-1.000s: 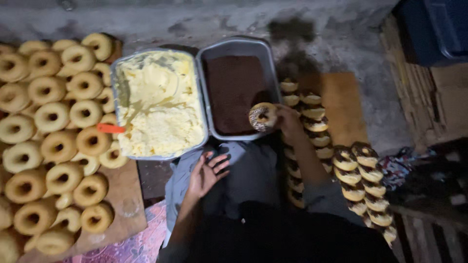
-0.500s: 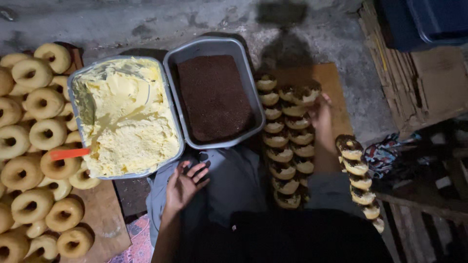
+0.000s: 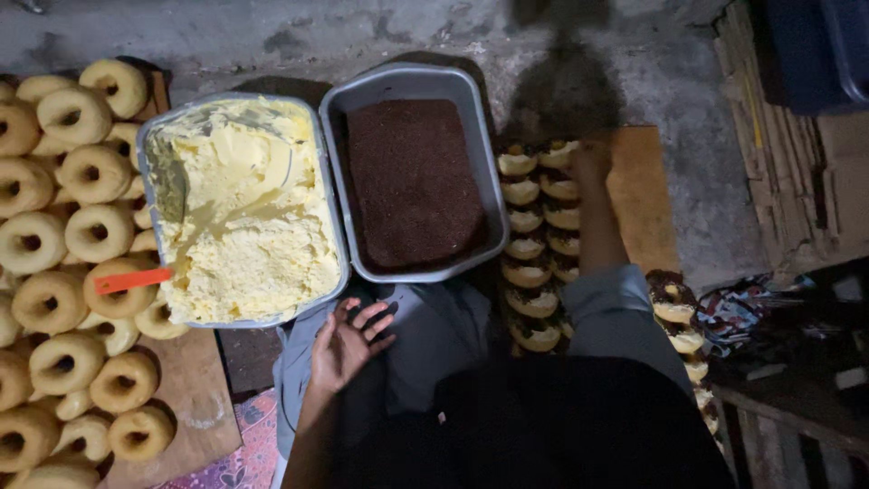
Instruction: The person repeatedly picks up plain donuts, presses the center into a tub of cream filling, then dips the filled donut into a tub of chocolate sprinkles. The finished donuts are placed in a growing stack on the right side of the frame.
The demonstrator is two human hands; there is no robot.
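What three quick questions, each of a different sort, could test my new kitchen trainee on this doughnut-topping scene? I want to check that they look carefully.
1. True or false: the right hand rests at the far end of the rows of topped doughnuts on the wooden board.
2. What fills the grey metal tray nearer those rows? A) pale yellow cream B) dark brown sprinkles C) plain doughnuts
3. Fill in: the left hand rests, empty and open, on the person's grey-clothed ____.

Key: 1 true. 2 B; the cream is in the other grey metal tray, where an orange-handled spreader lies, beside the plain ring doughnuts. 3 lap.
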